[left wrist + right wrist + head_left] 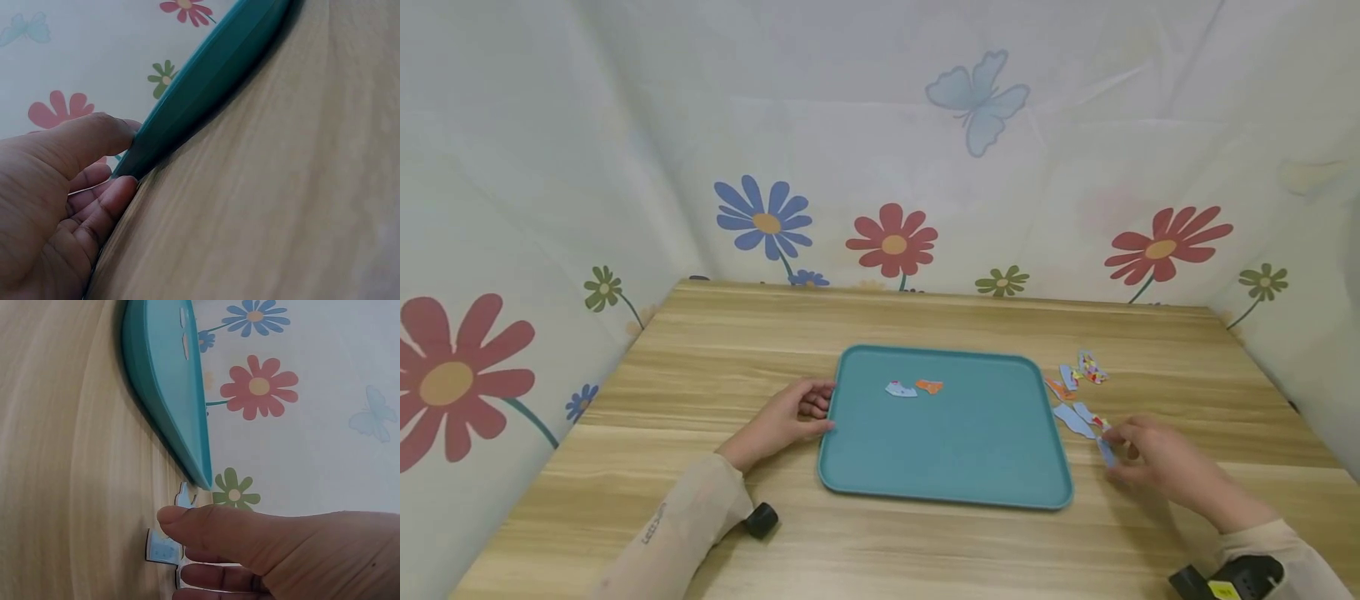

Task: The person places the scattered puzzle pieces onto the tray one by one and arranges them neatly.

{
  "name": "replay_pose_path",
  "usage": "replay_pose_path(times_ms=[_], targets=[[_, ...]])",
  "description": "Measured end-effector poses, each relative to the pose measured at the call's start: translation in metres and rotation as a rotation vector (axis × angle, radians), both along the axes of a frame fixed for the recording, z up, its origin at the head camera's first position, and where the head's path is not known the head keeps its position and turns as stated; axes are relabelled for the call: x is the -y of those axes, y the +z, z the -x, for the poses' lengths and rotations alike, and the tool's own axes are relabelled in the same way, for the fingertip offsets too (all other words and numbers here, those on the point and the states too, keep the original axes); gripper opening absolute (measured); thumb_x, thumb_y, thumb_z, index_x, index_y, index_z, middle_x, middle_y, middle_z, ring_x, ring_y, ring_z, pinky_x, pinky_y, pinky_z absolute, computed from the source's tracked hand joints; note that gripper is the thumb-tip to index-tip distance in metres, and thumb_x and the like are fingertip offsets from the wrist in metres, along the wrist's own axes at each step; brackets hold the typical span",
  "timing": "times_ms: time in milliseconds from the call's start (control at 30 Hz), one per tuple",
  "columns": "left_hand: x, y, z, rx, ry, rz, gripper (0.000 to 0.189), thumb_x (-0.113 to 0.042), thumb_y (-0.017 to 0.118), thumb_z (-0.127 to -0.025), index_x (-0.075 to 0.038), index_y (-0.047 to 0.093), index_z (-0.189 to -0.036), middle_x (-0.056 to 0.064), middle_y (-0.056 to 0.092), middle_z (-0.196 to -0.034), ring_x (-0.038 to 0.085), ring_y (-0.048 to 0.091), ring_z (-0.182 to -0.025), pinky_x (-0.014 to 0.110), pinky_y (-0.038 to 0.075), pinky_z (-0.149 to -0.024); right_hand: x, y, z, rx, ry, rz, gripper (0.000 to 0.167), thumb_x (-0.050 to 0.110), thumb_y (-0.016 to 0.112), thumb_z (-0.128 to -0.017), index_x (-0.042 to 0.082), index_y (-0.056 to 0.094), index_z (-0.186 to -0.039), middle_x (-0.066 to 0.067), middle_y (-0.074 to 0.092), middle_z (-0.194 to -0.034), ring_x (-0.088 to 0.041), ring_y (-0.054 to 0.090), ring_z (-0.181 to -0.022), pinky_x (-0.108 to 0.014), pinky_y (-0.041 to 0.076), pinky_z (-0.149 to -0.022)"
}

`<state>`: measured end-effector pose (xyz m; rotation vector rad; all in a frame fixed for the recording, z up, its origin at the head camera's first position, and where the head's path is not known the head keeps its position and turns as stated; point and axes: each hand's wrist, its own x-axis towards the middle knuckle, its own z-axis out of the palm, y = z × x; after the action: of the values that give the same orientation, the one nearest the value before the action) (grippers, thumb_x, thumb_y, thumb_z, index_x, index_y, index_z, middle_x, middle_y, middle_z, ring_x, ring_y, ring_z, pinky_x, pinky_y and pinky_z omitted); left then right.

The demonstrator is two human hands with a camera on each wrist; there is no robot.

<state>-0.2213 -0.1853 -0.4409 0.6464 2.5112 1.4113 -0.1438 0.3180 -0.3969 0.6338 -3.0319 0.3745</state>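
Fingers of the right hand [1165,461] are bent at a blue piece [1107,452] beside the teal tray [947,454], pinch can't be told, left hand [784,419] rested loosely curved against the smooth rim [832,417], with only a pale-blue piece [901,390] and orange piece [929,387] trayed, thin jagged cutouts [1073,420] apparently left on wood-grain tabletop [737,333].

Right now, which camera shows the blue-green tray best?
The head view: the tray appears almost whole, from above. The left wrist view shows only part of its outer side; the right wrist view, one part at a slant.
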Motion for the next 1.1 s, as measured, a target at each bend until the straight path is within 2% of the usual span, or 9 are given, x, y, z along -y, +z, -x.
replay_pose_path(times_ms=[267, 600, 1100], targets=[[0.0007, 0.0, -0.0017, 0.001, -0.008, 0.004, 0.059, -0.013, 0.073, -0.085, 0.002, 0.047, -0.136, 0.014, 0.059, -0.112, 0.018, 0.058, -0.098, 0.021, 0.052, -0.084, -0.0005, -0.0046, 0.0025, 0.01, -0.021, -0.029, 0.042, 0.02, 0.085, -0.068, -0.004, 0.068, -0.099, -0.003, 0.06, -0.086, -0.009, 0.054, -0.074, -0.027, 0.049, -0.063], [0.0001, 0.0002, -0.0014, 0.004, -0.008, -0.007, 0.059, -0.012, 0.073, -0.085, 0.003, 0.047, -0.135, 0.014, 0.059, -0.112, 0.018, 0.057, -0.098, 0.019, 0.051, -0.083, -0.0013, -0.0064, 0.0045, 0.007, -0.033, -0.015, 0.042, 0.018, 0.085, -0.067, -0.004, 0.068, -0.099, -0.001, 0.058, -0.085, -0.005, 0.048, -0.071, -0.026, 0.045, -0.06], [0.0009, 0.0002, -0.0014, 0.007, 0.006, -0.009, 0.059, -0.011, 0.074, -0.084, 0.002, 0.047, -0.136, 0.013, 0.058, -0.112, 0.017, 0.057, -0.098, 0.02, 0.052, -0.084, 0.0006, -0.0087, 0.0028, -0.014, -0.056, -0.019, 0.042, 0.02, 0.085, -0.065, 0.001, 0.062, -0.095, -0.003, 0.06, -0.089, -0.014, 0.057, -0.078, -0.033, 0.051, -0.068]])
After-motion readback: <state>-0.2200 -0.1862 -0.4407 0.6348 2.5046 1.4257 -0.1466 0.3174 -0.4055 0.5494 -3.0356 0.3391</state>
